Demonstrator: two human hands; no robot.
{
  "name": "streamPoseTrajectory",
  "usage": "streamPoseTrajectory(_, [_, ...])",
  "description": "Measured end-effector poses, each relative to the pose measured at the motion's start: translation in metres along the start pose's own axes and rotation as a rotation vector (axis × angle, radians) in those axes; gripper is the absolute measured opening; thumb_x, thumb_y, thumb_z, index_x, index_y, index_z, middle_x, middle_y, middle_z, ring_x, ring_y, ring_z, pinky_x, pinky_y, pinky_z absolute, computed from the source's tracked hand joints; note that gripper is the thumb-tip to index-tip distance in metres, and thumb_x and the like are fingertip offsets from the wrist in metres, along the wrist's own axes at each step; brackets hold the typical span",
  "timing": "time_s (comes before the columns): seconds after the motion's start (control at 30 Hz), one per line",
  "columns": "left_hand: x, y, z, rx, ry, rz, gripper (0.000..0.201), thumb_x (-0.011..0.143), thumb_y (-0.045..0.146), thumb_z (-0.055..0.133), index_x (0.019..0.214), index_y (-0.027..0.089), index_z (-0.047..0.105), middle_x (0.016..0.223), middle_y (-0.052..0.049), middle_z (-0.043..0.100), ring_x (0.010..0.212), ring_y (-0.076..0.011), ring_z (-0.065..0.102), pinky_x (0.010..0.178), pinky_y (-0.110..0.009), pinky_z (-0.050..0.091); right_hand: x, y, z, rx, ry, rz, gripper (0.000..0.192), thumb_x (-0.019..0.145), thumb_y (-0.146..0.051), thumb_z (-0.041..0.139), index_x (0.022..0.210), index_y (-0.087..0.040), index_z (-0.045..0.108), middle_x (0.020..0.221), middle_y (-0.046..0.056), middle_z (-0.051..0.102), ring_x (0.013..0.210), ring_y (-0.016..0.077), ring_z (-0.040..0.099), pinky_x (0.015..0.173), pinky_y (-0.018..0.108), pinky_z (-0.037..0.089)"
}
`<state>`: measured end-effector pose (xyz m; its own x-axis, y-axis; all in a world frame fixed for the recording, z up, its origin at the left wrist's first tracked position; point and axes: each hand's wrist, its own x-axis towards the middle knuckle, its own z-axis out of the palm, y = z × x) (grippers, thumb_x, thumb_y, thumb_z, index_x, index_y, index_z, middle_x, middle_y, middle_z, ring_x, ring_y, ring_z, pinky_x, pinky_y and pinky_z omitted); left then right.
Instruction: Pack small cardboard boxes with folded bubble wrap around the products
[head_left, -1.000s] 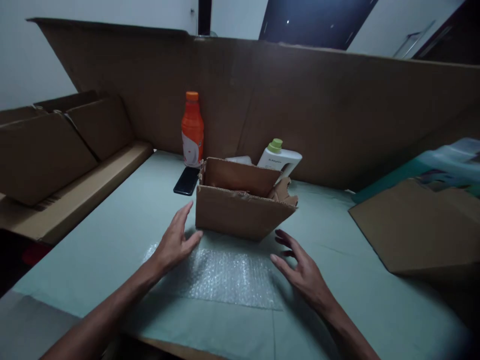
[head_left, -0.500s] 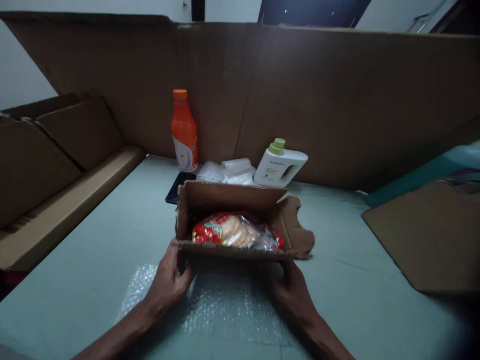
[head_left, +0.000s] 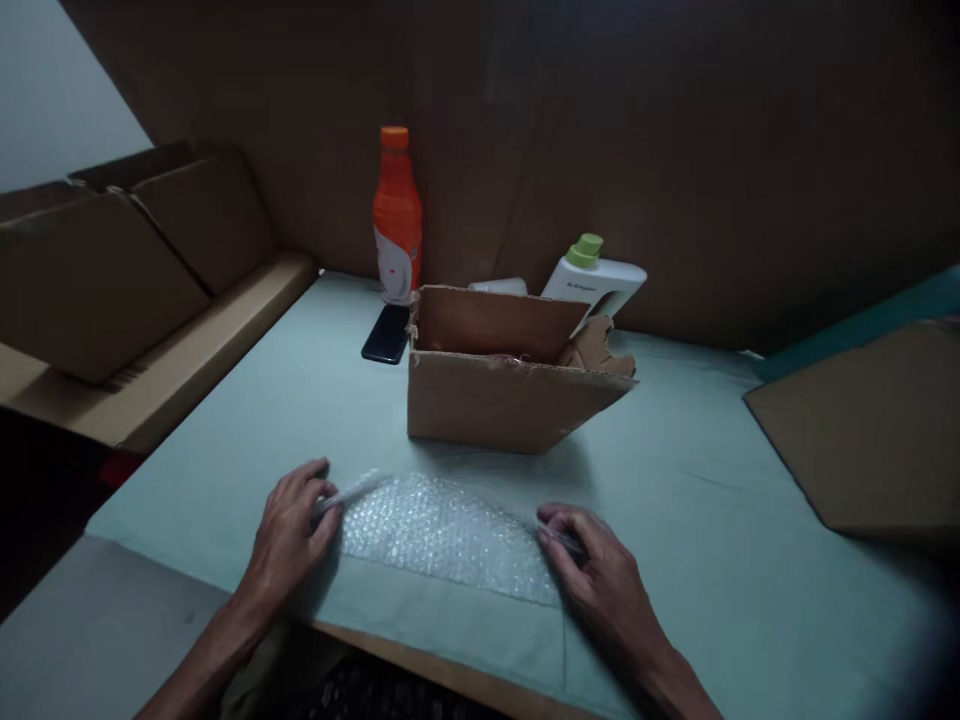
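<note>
A sheet of bubble wrap (head_left: 450, 530) stretches between my two hands near the front of the cloth-covered table. My left hand (head_left: 292, 525) pinches its left edge, and the right edge is gripped between the thumb and fingers of my right hand (head_left: 592, 555). Beyond the sheet stands a cardboard box (head_left: 495, 400), upright with its top open and a torn flap at the right. Only a sliver of the packet inside the box shows over its front wall.
Behind the box are an orange bottle (head_left: 397, 220), a dark phone (head_left: 386, 334), a white jug with a green cap (head_left: 592, 285) and a bit of clear wrap (head_left: 499, 287). Cardboard pieces (head_left: 862, 430) flank the right, folded cardboard (head_left: 112, 270) the left. A tall cardboard panel (head_left: 675, 150) closes the back.
Both hands have let go of the cardboard box, which now rests farther back on the table. They have taken hold of the bubble wrap's edges. The view has tilted downward.
</note>
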<state>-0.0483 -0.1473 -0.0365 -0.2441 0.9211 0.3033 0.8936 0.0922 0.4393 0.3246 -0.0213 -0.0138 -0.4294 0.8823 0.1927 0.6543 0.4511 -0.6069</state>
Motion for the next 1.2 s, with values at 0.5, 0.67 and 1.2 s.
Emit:
streamPoseTrajectory(0.5, [-0.030,0.062,-0.018,-0.252,-0.155,0.363,0.068,0.079,0.004,0.050,0.143,0.026,0.044,0.147,-0.010,0.050,0.144,-0.0299,0.037,0.114,-0.056,0.040,-0.100,-0.055,0.002,0.575,-0.369,0.412,0.061,0.094,-0.052,0.055,0.149,-0.028,0.047,0.074,0.001,0.063,0.068,0.0201,0.062,0.066,0.035,0.054])
streamPoseTrajectory(0.67, [-0.095,0.100,-0.019,-0.383,-0.334,0.494,0.076,0.076,0.009,0.058,0.149,0.024,0.040,0.147,-0.012,0.053,0.143,-0.0342,0.039,0.117,-0.062,0.034,-0.096,-0.080,0.006,0.787,-0.369,0.487,0.037,0.083,-0.054,0.069,0.104,-0.024,0.073,0.091,0.006,0.073,0.079,0.0211,0.068,0.071,0.033,0.057])
streamPoseTrajectory(1.2, [-0.081,0.077,0.007,-0.139,0.102,-0.012,0.077,0.093,0.028,0.061,0.157,0.022,0.019,0.127,-0.015,0.061,0.113,-0.0308,0.059,0.096,-0.050,0.048,-0.048,-0.102,0.063,-0.130,-0.186,-0.576,0.033,0.088,-0.013,0.060,0.120,-0.020,0.065,0.138,0.014,0.062,0.133,0.0338,0.052,0.097,0.054,0.051])
